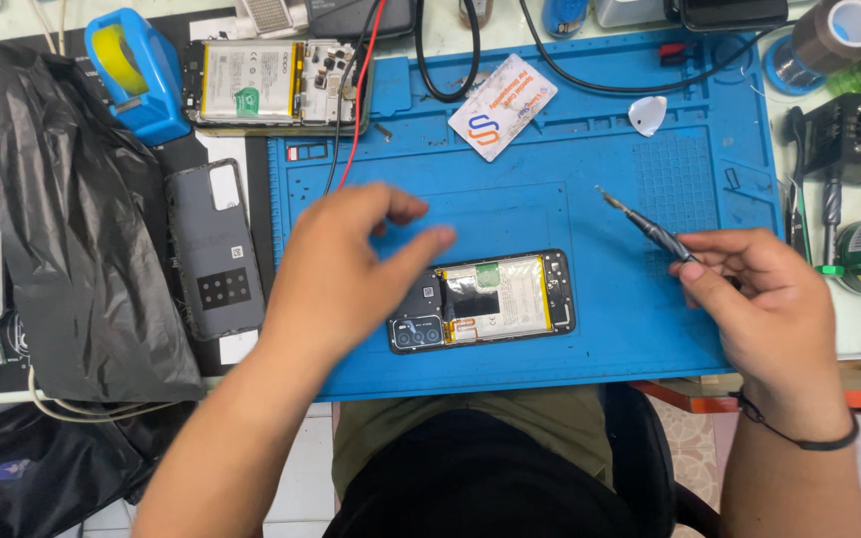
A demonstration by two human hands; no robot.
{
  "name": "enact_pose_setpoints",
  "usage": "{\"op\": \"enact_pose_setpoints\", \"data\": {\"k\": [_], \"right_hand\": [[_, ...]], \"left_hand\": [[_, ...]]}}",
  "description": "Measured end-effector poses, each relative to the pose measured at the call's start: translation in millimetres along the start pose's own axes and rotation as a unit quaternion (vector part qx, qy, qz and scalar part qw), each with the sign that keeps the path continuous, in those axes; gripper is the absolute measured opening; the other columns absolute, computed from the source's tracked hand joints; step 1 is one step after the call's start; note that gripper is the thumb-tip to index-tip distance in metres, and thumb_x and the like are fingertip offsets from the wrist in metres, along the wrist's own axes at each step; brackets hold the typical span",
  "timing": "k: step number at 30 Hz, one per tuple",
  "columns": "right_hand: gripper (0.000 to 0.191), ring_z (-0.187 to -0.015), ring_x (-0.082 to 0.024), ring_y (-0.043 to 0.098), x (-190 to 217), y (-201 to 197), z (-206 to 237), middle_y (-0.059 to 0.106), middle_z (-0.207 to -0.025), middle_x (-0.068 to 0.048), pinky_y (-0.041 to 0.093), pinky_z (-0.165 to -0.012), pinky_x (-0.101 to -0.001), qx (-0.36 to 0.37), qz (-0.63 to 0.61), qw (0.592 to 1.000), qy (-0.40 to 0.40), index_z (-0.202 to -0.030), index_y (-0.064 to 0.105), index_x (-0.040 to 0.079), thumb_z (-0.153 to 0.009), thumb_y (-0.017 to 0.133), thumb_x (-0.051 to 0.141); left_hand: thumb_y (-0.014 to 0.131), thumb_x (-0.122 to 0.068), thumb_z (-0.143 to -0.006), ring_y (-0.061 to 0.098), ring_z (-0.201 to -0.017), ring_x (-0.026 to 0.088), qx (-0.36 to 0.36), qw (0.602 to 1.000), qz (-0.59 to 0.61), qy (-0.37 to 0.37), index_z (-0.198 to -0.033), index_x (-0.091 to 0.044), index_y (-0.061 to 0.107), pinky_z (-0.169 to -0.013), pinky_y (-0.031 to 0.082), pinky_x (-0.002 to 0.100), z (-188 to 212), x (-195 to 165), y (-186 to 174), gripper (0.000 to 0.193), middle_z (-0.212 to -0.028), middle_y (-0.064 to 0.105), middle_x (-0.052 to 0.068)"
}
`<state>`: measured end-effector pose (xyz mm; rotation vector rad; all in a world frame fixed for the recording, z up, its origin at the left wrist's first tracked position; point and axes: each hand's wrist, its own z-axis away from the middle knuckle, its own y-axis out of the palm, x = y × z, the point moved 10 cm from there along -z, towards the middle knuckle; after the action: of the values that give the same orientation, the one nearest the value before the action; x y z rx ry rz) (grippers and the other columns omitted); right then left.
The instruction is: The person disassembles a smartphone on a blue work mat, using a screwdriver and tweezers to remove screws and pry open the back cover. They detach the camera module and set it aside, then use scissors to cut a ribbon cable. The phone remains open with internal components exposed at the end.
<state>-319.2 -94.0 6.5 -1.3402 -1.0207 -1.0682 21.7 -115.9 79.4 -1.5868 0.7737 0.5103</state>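
The opened phone [482, 301] lies under the spread left hand [351, 269], back cover [213, 249] already off; the right hand [764, 299] pinches a screwdriver [650, 231].

Bright even overhead light, soft shadows; left hand [346, 269] motion-blurred, glare on tape roll [842, 28] top right.

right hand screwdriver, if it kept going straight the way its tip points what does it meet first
Held in the right hand, the screwdriver points up-left over bare blue mat; the white card looks first in line, though height is unclear.
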Motion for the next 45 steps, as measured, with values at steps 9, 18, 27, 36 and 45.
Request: {"op": "enact_pose_setpoints", "data": {"k": [9,18,27,36,45], "right_hand": [[0.012,-0.074,-0.024,0.068,144,110,-2,0.072,-0.085,-0.011,0.050,-0.064,-0.0337,0.178,0.348,0.871,-0.296,-0.094,0.072,0.003,-0.085,0.078,0.008],[0.011,-0.073,-0.034,0.065,170,201,-7,0.065,-0.074,-0.010,0.049,-0.061,-0.0452,0.278,0.391,0.807,-0.345,-0.087,0.070,0.006,-0.082,0.075,0.014],[0.014,-0.067,-0.037,0.061,173,229,-8,0.060,-0.066,-0.011,0.048,-0.057,-0.0484,0.324,0.434,0.763,-0.351,-0.079,0.065,0.004,-0.078,0.073,0.015],[0.018,-0.075,-0.031,0.065,168,261,13,0.061,-0.076,-0.007,0.053,-0.065,-0.0435,0.369,0.550,0.607,-0.439,-0.084,0.062,0.009,-0.072,0.071,0.019],[0.023,-0.076,-0.035,0.063,185,256,5,0.062,-0.082,-0.013,0.050,-0.064,-0.0452,0.383,0.473,0.710,-0.355,-0.104,0.061,0.003,-0.083,0.064,0.012]], "left_hand": [[0.096,-0.038,-0.059,0.054,-0.120,0.036,-0.005,0.999,-0.016,0.043,-0.153,0.003,0.035,-0.105,0.040,0.045,74,25,20,0.119,-0.130,0.064,0.014],[0.095,-0.039,-0.061,0.055,-0.122,0.033,-0.032,0.998,0.008,0.051,-0.154,0.002,0.036,-0.105,0.041,0.043,86,42,15,0.117,-0.131,0.065,0.011],[0.095,-0.039,-0.062,0.055,-0.122,0.033,-0.031,0.998,0.017,0.046,-0.153,0.000,0.038,-0.105,0.039,0.044,85,45,11,0.114,-0.129,0.064,0.012],[0.095,-0.038,-0.060,0.055,-0.122,0.032,-0.028,0.999,0.018,0.034,-0.153,0.000,0.038,-0.107,0.040,0.043,83,46,14,0.115,-0.130,0.064,0.010],[0.096,-0.038,-0.061,0.055,-0.123,0.030,-0.022,0.999,0.025,0.028,-0.154,0.002,0.034,-0.107,0.040,0.043,85,47,16,0.119,-0.132,0.065,0.008]]}}
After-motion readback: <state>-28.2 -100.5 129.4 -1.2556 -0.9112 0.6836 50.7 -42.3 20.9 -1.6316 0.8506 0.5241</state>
